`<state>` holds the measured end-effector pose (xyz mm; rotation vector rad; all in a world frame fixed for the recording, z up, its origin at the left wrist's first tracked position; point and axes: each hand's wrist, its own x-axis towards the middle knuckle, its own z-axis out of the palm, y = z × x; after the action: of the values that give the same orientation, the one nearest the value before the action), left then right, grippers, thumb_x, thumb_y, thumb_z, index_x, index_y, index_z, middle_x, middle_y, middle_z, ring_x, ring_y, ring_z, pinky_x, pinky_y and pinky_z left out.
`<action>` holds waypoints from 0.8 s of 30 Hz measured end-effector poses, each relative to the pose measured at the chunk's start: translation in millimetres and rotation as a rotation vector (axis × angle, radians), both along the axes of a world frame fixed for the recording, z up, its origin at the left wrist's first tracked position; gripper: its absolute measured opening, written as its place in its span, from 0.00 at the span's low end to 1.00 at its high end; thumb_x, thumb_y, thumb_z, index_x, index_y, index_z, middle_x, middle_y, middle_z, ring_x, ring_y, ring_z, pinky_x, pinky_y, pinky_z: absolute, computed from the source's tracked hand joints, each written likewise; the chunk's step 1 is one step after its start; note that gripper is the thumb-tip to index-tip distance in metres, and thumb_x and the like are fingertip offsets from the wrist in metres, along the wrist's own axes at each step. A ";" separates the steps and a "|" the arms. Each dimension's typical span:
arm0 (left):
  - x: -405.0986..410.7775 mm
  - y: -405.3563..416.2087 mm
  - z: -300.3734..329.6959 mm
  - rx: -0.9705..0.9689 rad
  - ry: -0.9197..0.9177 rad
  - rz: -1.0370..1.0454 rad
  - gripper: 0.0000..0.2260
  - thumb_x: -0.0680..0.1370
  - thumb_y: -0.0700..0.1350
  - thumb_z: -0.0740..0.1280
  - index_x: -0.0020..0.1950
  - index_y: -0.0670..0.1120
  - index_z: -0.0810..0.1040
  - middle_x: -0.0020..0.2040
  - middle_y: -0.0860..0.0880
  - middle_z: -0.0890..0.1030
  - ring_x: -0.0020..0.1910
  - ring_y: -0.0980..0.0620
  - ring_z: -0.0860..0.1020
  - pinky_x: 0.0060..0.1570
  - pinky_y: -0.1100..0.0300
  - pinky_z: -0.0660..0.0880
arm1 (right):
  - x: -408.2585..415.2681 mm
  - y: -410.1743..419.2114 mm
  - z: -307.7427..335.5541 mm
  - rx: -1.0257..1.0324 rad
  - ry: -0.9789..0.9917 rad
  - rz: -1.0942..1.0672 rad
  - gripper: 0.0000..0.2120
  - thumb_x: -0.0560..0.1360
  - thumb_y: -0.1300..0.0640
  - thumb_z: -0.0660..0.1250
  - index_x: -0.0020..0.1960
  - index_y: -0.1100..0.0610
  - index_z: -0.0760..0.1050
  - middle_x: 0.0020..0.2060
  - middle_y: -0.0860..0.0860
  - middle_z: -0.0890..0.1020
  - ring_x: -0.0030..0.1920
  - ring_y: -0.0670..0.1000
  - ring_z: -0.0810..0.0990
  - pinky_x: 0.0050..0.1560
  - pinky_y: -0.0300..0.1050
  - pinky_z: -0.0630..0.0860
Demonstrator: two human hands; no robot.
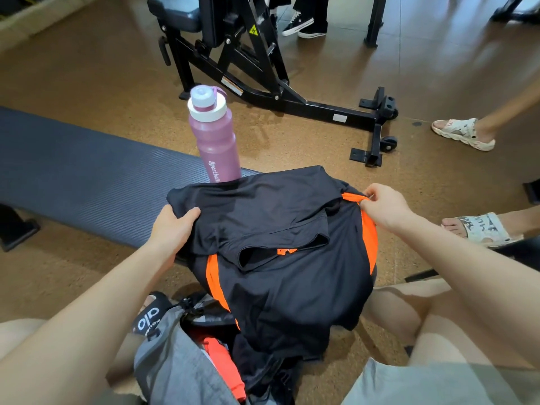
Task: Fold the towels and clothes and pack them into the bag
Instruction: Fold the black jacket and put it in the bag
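A black shirt with orange side stripes (280,258) lies spread over the end of a dark padded bench (87,182), its lower part hanging down toward the bag. My left hand (174,226) grips the shirt's left edge. My right hand (382,207) pinches an orange-trimmed fold at the shirt's right edge. Below the shirt, between my knees, stands an open grey bag (175,363) with a black strap; red and black clothes (225,361) show inside it.
A pink sports bottle (214,138) stands upright on the bench just behind the shirt. A black exercise machine frame (280,92) stands on the brown floor beyond. Other people's feet in sandals (464,134) and sneakers (301,24) are at the right and back.
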<state>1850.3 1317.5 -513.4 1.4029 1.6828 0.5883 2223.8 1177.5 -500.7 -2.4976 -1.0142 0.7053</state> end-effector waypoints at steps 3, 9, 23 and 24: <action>1.0 -3.2 0.8 -0.059 -0.022 -0.036 0.21 0.78 0.55 0.70 0.69 0.48 0.78 0.65 0.50 0.79 0.63 0.47 0.76 0.60 0.55 0.71 | -6.4 4.9 -2.6 -0.097 0.003 0.085 0.09 0.78 0.58 0.62 0.58 0.57 0.72 0.56 0.57 0.79 0.51 0.57 0.74 0.47 0.47 0.69; -4.5 -5.2 7.7 -0.347 -0.253 -0.061 0.18 0.71 0.46 0.75 0.61 0.51 0.81 0.54 0.49 0.86 0.54 0.44 0.84 0.57 0.43 0.80 | -18.7 41.9 11.8 -0.008 0.199 0.000 0.41 0.73 0.39 0.72 0.77 0.59 0.64 0.73 0.57 0.71 0.72 0.60 0.71 0.62 0.51 0.69; 0.1 -19.9 26.6 -0.003 -0.333 -0.178 0.22 0.74 0.39 0.76 0.64 0.53 0.77 0.57 0.57 0.84 0.55 0.60 0.82 0.55 0.58 0.77 | 2.3 71.0 24.4 0.234 0.171 0.048 0.14 0.71 0.65 0.72 0.55 0.56 0.75 0.53 0.58 0.81 0.53 0.61 0.79 0.51 0.51 0.78; 3.2 -22.4 27.7 0.026 -0.328 -0.194 0.21 0.74 0.39 0.75 0.65 0.53 0.77 0.57 0.58 0.84 0.54 0.63 0.82 0.54 0.61 0.77 | 4.7 67.9 22.7 0.244 0.211 0.037 0.15 0.72 0.67 0.71 0.56 0.57 0.74 0.55 0.59 0.80 0.55 0.62 0.79 0.55 0.56 0.78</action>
<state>1853.5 1295.1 -485.7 1.3840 1.2692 0.6892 2228.5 1245.4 -478.0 -2.1517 -1.0050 0.7867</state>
